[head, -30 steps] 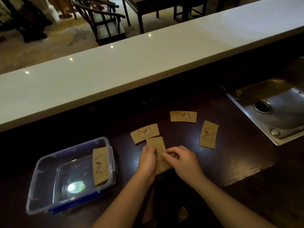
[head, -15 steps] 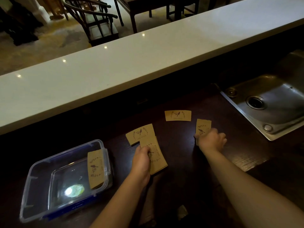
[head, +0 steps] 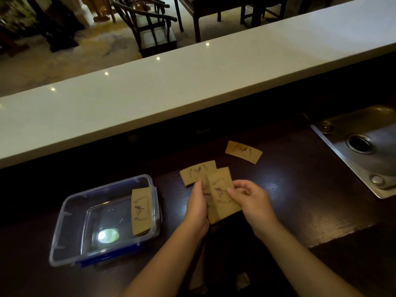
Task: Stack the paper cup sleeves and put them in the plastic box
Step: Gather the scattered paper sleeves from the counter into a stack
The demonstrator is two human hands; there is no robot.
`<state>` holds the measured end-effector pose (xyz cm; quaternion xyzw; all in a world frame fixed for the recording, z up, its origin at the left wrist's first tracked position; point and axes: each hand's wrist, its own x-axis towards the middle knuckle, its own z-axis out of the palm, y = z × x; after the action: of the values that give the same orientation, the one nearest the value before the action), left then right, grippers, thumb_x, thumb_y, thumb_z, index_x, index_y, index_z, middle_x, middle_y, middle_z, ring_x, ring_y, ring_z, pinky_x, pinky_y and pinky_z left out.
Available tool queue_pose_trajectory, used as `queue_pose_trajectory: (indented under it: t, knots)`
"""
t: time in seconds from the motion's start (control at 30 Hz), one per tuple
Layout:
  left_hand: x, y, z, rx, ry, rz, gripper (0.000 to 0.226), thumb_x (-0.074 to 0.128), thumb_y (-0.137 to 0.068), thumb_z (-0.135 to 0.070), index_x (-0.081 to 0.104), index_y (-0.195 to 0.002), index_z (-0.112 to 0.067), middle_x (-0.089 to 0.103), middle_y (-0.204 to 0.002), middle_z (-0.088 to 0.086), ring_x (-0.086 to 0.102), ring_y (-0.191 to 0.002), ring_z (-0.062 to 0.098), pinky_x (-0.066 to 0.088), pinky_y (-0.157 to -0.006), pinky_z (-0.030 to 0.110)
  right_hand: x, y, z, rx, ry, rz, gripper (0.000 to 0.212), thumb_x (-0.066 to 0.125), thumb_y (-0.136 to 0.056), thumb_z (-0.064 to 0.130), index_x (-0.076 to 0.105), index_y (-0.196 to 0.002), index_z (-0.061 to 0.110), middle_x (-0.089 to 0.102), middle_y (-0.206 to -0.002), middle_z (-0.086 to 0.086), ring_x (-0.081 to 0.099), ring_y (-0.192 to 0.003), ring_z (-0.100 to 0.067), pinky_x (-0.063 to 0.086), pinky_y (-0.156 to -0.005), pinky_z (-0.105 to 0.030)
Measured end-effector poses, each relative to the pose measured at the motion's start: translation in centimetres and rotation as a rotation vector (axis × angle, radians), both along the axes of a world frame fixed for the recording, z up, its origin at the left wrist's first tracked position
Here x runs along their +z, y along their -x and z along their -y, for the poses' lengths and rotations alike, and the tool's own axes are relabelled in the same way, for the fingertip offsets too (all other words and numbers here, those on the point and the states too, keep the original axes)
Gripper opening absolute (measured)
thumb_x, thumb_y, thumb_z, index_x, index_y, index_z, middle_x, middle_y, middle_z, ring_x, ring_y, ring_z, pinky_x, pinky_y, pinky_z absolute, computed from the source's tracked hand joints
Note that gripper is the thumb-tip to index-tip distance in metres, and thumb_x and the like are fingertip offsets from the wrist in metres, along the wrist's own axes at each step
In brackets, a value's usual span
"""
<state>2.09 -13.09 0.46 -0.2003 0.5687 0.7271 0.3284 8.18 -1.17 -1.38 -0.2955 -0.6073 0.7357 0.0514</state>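
Observation:
A small stack of brown paper cup sleeves lies on the dark counter between my hands. My left hand grips its left edge, and my right hand pinches its right edge, holding the top sleeve on the stack. One loose sleeve lies just behind the stack, partly under it. Another loose sleeve lies farther back to the right. The clear plastic box sits at the left, with one sleeve leaning against its right wall.
A steel sink is set into the counter at the right. A raised white bar top runs along the back. Chairs and a table stand on the floor beyond it.
My right hand reached to the right, picked up the sleeve lying there, and brought it back onto the stack. My left hand stayed on the stack.

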Motion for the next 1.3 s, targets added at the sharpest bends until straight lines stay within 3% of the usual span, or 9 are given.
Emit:
queue_pose_trajectory:
  t: [0.2, 0.33, 0.47, 0.6, 0.77, 0.9, 0.97, 1.1, 1.3]
  knots:
    - [0.2, -0.2, -0.1, -0.034, 0.125, -0.104, 0.022, 0.047, -0.096, -0.021, 0.055, -0.116, -0.019, 0.071, -0.1, 0.005, 0.071, -0.081, 0.016, 0.056, -0.056, 0.028, -0.6, 0.2, 1.9, 0.104, -0.483, 0.101, 0.016, 0.072, -0.076, 0.041, 0.066, -0.079, 0.027, 0.066, -0.073, 0.0, 0.065, -0.064, -0.015, 0.054, -0.057, -0.034]
    - [0.1, -0.2, 0.5, -0.016, 0.147, -0.108, 0.024, 0.045, -0.097, -0.021, 0.054, -0.119, -0.016, 0.07, -0.104, 0.008, 0.068, -0.091, 0.023, 0.057, -0.068, 0.037, -0.3, 1.4, 0.3, 0.205, -0.466, 0.117, 0.022, 0.068, -0.079, 0.045, 0.071, -0.076, 0.024, 0.07, -0.071, 0.004, 0.065, -0.067, -0.01, 0.051, -0.059, -0.03]
    - [0.1, 0.1, 1.0, -0.017, 0.14, -0.111, 0.023, 0.044, -0.098, -0.024, 0.052, -0.119, -0.02, 0.067, -0.105, 0.006, 0.065, -0.091, 0.021, 0.054, -0.065, 0.035, -0.7, 5.2, -5.2, 0.051, -0.63, 0.165, 0.026, 0.063, -0.088, 0.035, 0.071, -0.099, 0.014, 0.069, -0.094, -0.004, 0.064, -0.088, -0.022, 0.047, -0.068, -0.03]
    - [0.2, 0.2, 1.9, -0.007, 0.129, -0.106, 0.023, 0.045, -0.097, -0.026, 0.053, -0.118, -0.021, 0.067, -0.102, 0.006, 0.066, -0.088, 0.021, 0.053, -0.06, 0.033, -1.5, 9.1, -10.8, 0.102, -0.88, 0.448, 0.057, 0.064, -0.086, 0.042, 0.052, -0.129, 0.006, 0.046, -0.126, -0.024, 0.051, -0.111, -0.041, 0.042, -0.094, -0.039]
    - [0.6, 0.6, 3.1, 0.014, 0.141, -0.123, 0.021, 0.045, -0.098, -0.027, 0.054, -0.116, -0.022, 0.067, -0.099, 0.006, 0.066, -0.086, 0.021, 0.053, -0.061, 0.034, -2.4, 10.7, -12.8, 0.274, -0.957, 0.629, 0.065, 0.071, -0.078, 0.047, 0.051, -0.126, 0.008, 0.038, -0.129, -0.022, 0.044, -0.114, -0.042, 0.041, -0.096, -0.043]
    - [1.0, 1.0, 3.5, 0.029, 0.145, -0.116, 0.021, 0.045, -0.097, -0.028, 0.053, -0.116, -0.022, 0.067, -0.102, 0.008, 0.066, -0.09, 0.024, 0.053, -0.064, 0.037, -2.8, 11.4, -13.2, 0.17, -0.819, 0.532, 0.039, 0.075, -0.076, 0.029, 0.058, -0.108, 0.013, 0.05, -0.119, -0.019, 0.049, -0.108, -0.037, 0.046, -0.089, -0.044]
    - [1.1, 1.2, 3.5, 0.029, 0.138, -0.111, 0.021, 0.045, -0.097, -0.028, 0.054, -0.115, -0.022, 0.068, -0.104, 0.008, 0.066, -0.092, 0.024, 0.053, -0.066, 0.038, -2.5, 11.3, -13.4, -0.017, -0.493, 0.319, 0.009, 0.067, -0.078, 0.011, 0.061, -0.083, 0.016, 0.061, -0.097, -0.017, 0.058, -0.087, -0.032, 0.048, -0.074, -0.042]
    - [0.9, 1.5, 3.1, 0.023, 0.129, -0.097, 0.021, 0.046, -0.096, -0.026, 0.056, -0.114, -0.021, 0.068, -0.103, 0.008, 0.066, -0.091, 0.024, 0.054, -0.066, 0.037, 1.1, 9.6, -13.8, -0.172, 0.121, -0.043, 0.02, 0.052, -0.084, -0.001, 0.066, -0.083, 0.014, 0.07, -0.078, -0.007, 0.066, -0.078, -0.021, 0.053, -0.072, -0.038]
    - [0.2, 1.4, 1.5, -0.055, 0.122, -0.035, 0.021, 0.046, -0.093, -0.022, 0.06, -0.107, -0.015, 0.068, -0.096, 0.011, 0.067, -0.083, 0.026, 0.056, -0.064, 0.039, 5.9, 6.0, -9.8, 0.275, -0.018, -0.127, 0.037, 0.056, -0.081, -0.011, 0.066, -0.11, 0.01, 0.066, -0.07, 0.004, 0.064, -0.066, -0.006, 0.053, -0.064, -0.019]
